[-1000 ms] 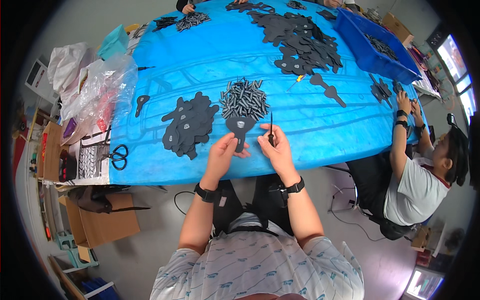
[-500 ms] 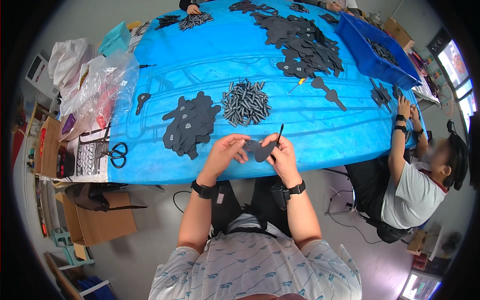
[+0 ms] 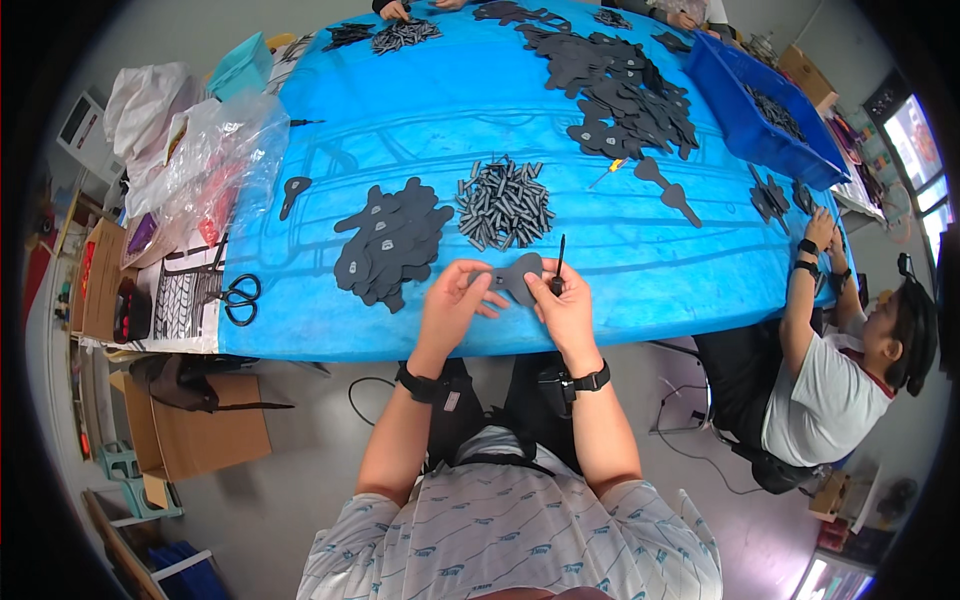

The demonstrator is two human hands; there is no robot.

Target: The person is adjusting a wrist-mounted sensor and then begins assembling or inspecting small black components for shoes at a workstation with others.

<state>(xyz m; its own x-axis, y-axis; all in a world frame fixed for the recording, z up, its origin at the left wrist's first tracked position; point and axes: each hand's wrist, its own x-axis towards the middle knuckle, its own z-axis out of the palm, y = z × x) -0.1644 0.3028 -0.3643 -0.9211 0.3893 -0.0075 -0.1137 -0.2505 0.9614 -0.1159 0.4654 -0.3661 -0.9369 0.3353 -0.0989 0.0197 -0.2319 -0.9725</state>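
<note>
Both hands hold one flat dark grey piece [image 3: 520, 277] with rounded lobes, above the near edge of the table. My left hand [image 3: 455, 305] pinches its narrower left end. My right hand [image 3: 566, 312] grips the broad right lobe, thumb on top, and also keeps a slim black screwdriver-like tool [image 3: 557, 285] between its fingers, shaft pointing away. Just beyond my hands lies a heap of short grey cylindrical parts [image 3: 505, 205]. Left of that heap is a pile of similar flat dark pieces [image 3: 392, 245], some with small light badges.
Black scissors [image 3: 240, 300] and plastic bags [image 3: 225, 165] lie on the left. A yellow-handled screwdriver [image 3: 607, 173], a larger pile of flat pieces [image 3: 630, 105] and a blue bin [image 3: 750, 120] are farther right. A co-worker [image 3: 830, 390] sits at the right; other hands work at the far edge.
The flat piece has been turned in my fingers, its broad lobe now facing up and away. My right thumb lies over it, and the tool stands more upright. The view has shifted slightly.
</note>
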